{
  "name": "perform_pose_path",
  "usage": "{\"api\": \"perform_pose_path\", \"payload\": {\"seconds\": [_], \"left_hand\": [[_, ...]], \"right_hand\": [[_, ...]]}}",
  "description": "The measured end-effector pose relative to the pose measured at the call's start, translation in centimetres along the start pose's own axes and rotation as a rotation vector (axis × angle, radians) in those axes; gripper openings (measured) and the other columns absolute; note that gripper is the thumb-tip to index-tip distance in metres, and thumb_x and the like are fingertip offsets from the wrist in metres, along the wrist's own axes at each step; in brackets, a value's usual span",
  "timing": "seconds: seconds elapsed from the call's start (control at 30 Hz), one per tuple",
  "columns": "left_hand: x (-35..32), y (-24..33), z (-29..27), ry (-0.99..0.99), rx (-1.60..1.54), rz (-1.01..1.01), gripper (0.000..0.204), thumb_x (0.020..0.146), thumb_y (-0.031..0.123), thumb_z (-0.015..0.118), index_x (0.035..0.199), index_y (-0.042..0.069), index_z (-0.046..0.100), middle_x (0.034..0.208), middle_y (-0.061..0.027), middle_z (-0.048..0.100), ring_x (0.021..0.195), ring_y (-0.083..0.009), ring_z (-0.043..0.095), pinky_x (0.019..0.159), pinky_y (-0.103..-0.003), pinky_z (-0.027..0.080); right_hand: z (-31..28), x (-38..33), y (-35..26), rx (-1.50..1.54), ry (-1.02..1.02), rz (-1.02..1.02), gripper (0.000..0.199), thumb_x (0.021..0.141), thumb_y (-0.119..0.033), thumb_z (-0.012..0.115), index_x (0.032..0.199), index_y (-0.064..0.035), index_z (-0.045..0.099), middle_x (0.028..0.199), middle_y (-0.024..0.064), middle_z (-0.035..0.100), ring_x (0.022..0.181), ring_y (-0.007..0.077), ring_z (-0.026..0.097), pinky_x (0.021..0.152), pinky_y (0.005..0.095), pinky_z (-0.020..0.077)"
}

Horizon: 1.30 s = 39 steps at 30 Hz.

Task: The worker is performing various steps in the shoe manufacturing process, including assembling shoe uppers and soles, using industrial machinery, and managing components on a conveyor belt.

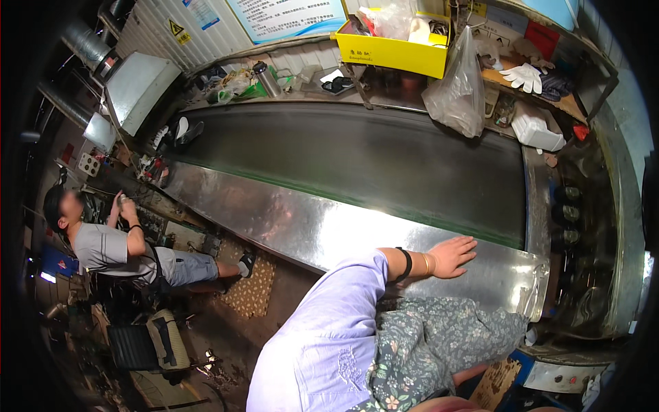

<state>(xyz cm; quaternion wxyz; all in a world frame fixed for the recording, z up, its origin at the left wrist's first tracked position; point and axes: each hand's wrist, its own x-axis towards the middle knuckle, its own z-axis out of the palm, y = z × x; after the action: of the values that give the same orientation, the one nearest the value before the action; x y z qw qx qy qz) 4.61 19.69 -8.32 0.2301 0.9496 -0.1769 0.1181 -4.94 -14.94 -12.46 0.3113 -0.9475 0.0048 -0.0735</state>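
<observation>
— As far as the work shows, where does it stand?

— At a pause, I judge. Only the left hand (449, 255) is in view, lying palm down with the fingers spread flat on the steel ledge (329, 230). It grips nothing.

— And the right hand?

— Out of view, so I cannot tell whether it is open or shut.

— Where is the ledge relative to that hand?

— Directly under it, running away past the wrist toward the person's left. Just beyond the fingertips lies the dark belt (384, 161), and it carries nothing at all along its visible length.

— So nothing is done yet?

— Nothing finished shows anywhere near the hand, and nothing half-handled either. A black wristband (406, 264) sits on the forearm just behind it.

— What lies further off?

— Well beyond the hand, across the belt, a clear bag (456, 89) hangs below a yellow bin (395, 53). White gloves (523, 77) and a white tub (539, 130) sit to the right of those, all out of reach of the resting palm.

— Anyone else about?

— A co-worker (110, 244) sits far off to the left of the hand, both hands raised on something too small to make out
</observation>
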Motion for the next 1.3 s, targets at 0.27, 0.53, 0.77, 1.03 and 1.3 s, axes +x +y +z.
{"api": "perform_pose_path", "payload": {"seconds": [0.27,0.53,0.77,1.03,1.3], "left_hand": [[0.2,0.0,-0.2,0.030,0.011,0.034,0.058,0.088,0.035,0.058,0.133,0.000,0.052,0.149,-0.0235,0.037,0.141,-0.0387,0.031,0.116,-0.048,0.027],[0.2,0.0,0.3,0.020,-0.017,0.006,0.057,0.088,0.036,0.057,0.134,0.001,0.052,0.149,-0.0229,0.037,0.141,-0.0377,0.030,0.117,-0.047,0.026],[0.0,-0.2,0.3,0.003,-0.001,-0.008,0.058,0.089,0.037,0.056,0.134,0.001,0.052,0.150,-0.0220,0.036,0.141,-0.0370,0.030,0.116,-0.048,0.026],[-0.9,-3.2,-2.8,0.156,-0.205,0.052,0.046,0.077,0.016,0.068,0.121,0.005,0.060,0.141,-0.0208,0.046,0.135,-0.0396,0.039,0.114,-0.049,0.031],[-14.0,-22.5,-19.0,0.460,0.682,-1.161,0.083,0.078,0.029,0.071,0.141,-0.009,0.034,0.149,-0.0311,0.030,0.140,-0.0456,0.027,0.118,-0.051,0.016]], "right_hand": [[0.9,-0.5,-0.2,-0.002,0.017,-0.001,0.055,0.105,-0.031,0.042,0.143,0.0069,0.030,0.143,0.0254,0.038,0.128,0.0360,0.040,0.109,0.0428,0.0294],[0.6,-0.8,0.2,-0.010,0.021,0.020,0.055,0.105,-0.031,0.042,0.143,0.0068,0.031,0.142,0.0251,0.039,0.127,0.0357,0.041,0.109,0.0426,0.0304],[0.2,-0.8,0.5,-0.009,0.017,0.013,0.054,0.105,-0.030,0.042,0.143,0.0067,0.031,0.141,0.0248,0.040,0.126,0.0354,0.043,0.109,0.0424,0.0312],[-0.7,-1.2,0.5,-0.012,0.024,0.033,0.053,0.105,-0.030,0.042,0.142,0.0067,0.032,0.140,0.0245,0.042,0.125,0.0351,0.044,0.108,0.0422,0.0321],[-1.3,-1.6,0.8,-0.025,0.028,0.059,0.052,0.105,-0.029,0.042,0.142,0.0066,0.033,0.140,0.0241,0.043,0.124,0.0348,0.045,0.107,0.0419,0.0331]]}}
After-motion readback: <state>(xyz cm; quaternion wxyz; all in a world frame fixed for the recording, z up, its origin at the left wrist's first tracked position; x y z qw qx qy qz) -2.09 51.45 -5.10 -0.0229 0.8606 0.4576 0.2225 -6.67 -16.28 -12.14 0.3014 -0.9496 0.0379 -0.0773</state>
